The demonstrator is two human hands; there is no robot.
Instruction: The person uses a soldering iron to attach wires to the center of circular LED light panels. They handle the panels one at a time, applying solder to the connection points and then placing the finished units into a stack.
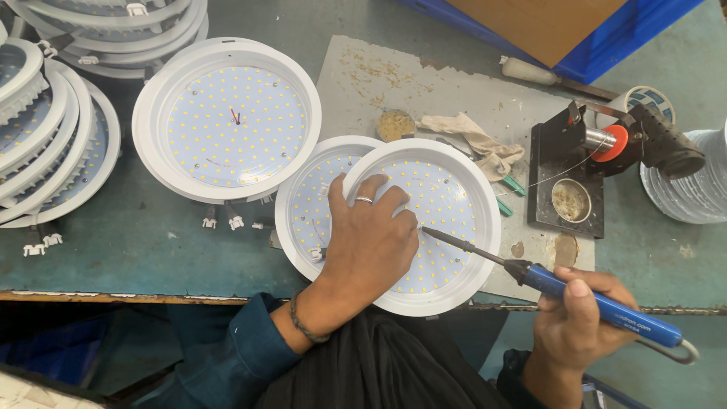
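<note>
My left hand point(371, 235) rests palm-down on a round white lamp housing point(454, 189) with a board of small yellow dots inside; a ring is on one finger. My right hand point(579, 318) grips a blue-handled soldering iron point(598, 303), whose dark tip reaches the board just beside my left fingertips. This housing lies tilted over a second similar housing point(307, 204) to its left.
A third housing with red and blue wires point(227, 117) lies at the back left, with stacks of housings point(45, 144) further left. A soldering stand with a solder spool point(606, 144), a flux tin point(572, 198), a rag point(477, 144) and a blue crate point(606, 38) stand to the right.
</note>
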